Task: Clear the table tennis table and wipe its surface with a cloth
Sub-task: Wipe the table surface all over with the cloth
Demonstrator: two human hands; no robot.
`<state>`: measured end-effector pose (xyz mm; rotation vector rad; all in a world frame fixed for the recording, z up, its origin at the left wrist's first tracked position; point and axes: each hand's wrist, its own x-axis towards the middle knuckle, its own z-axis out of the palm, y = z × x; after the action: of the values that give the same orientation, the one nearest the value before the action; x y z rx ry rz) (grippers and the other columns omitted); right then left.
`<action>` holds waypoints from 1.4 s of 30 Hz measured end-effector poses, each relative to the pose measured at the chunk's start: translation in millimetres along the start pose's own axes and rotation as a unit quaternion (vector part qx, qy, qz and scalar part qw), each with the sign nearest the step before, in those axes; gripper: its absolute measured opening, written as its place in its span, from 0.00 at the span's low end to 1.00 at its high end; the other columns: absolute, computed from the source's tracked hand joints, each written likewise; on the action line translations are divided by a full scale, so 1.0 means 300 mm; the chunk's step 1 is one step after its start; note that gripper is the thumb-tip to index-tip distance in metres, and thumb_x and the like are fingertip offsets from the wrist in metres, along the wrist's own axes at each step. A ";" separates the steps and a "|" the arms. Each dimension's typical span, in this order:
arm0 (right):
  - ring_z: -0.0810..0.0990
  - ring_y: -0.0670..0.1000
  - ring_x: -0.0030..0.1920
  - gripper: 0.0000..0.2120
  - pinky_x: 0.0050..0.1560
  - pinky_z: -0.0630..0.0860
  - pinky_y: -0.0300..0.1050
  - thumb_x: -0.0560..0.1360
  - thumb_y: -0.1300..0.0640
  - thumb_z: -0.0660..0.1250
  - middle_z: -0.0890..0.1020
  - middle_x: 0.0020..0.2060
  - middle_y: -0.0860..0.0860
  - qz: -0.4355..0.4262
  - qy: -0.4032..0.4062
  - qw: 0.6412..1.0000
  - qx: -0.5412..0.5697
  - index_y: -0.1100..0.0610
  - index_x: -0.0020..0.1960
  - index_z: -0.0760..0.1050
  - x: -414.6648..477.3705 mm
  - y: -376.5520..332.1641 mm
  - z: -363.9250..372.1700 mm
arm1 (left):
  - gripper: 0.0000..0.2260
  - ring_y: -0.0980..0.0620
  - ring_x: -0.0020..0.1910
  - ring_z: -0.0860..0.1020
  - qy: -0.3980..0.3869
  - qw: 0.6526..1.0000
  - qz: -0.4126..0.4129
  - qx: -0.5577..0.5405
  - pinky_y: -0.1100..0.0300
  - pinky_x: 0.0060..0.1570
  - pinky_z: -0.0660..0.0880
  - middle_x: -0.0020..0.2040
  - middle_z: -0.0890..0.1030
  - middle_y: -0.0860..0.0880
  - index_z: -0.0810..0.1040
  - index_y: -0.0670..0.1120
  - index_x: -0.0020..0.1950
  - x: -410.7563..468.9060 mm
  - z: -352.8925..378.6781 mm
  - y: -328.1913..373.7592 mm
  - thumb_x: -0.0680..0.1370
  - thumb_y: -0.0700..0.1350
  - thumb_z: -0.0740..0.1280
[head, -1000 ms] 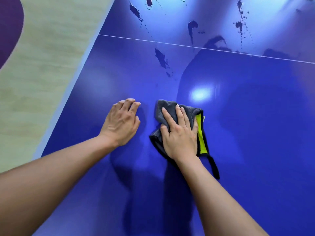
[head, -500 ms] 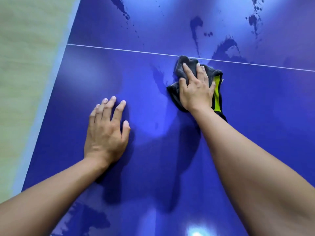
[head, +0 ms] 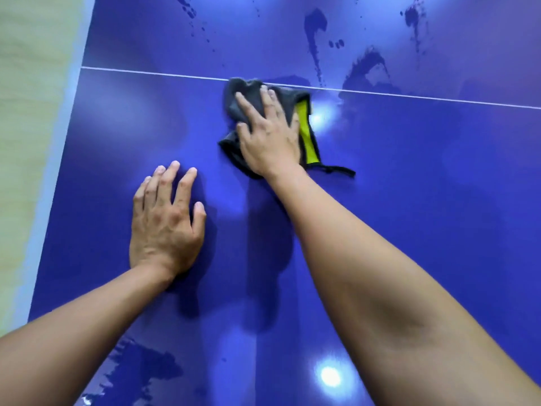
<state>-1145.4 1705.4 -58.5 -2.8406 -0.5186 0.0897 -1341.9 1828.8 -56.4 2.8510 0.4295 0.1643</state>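
The blue table tennis table (head: 424, 177) fills most of the view, glossy and wet in patches. A crumpled grey cloth (head: 238, 105) with a yellow-green inner side lies just below the thin white line (head: 146, 73) that crosses the table. My right hand (head: 268, 136) presses flat on the cloth, fingers spread over it. My left hand (head: 165, 221) rests palm down on the bare table, nearer to me and to the left, fingers apart, holding nothing.
Dark wet streaks and splashes (head: 314, 39) mark the table beyond the white line. Another wet patch (head: 137, 373) lies near the bottom. The table's pale left edge (head: 55, 159) borders a light wooden floor (head: 26, 98).
My right hand has pushed the cloth away from me, from beside my left hand up to the white line. The left hand has stayed flat on the table.
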 end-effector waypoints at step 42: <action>0.48 0.46 0.82 0.26 0.79 0.43 0.59 0.83 0.44 0.52 0.53 0.83 0.48 0.058 0.002 0.998 0.018 0.37 0.81 0.56 -0.310 -0.142 0.040 | 0.22 0.38 0.74 0.66 0.054 0.998 -0.034 -0.029 0.44 0.72 0.60 0.75 0.67 0.40 0.68 0.44 0.75 -0.228 -0.080 -0.365 0.81 0.47 0.57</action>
<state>-1248.1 1713.7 -57.8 -2.8328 -0.3485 0.1134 -1440.4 1914.8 -67.2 2.7738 0.5350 0.3143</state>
